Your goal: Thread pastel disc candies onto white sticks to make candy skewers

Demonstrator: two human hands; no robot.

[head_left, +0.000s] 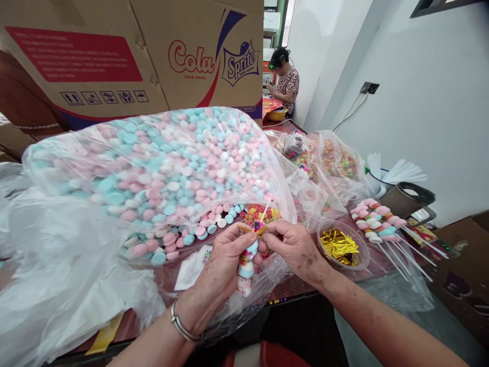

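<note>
Between the thumb and fingers of my left hand [225, 252] is a marshmallow stick [246, 270] in a clear printed wrapper, its white stick pointing up and away. My right hand [296, 247] pinches a gold twist tie [263, 231] at the wrapper's gathered neck, close to my left thumb. Part of the tie is hidden by the fingers. Beyond my hands, pink, blue and white marshmallows [171, 239] spill from the mouth of a big clear bag [282, 188]. Red and yellow ring candies [252, 213] lie beside them. A round tub [363, 255] of gold twist ties [338, 244] stands right of my right hand.
Several marshmallow sticks [376, 221] lie at the right, near a dark jug [405, 201] and white sticks [407, 171]. Printed wrappers [194, 267] lie left of my hands. A large carton [153, 56] stands behind the bag. Another person [284, 84] sits farther back.
</note>
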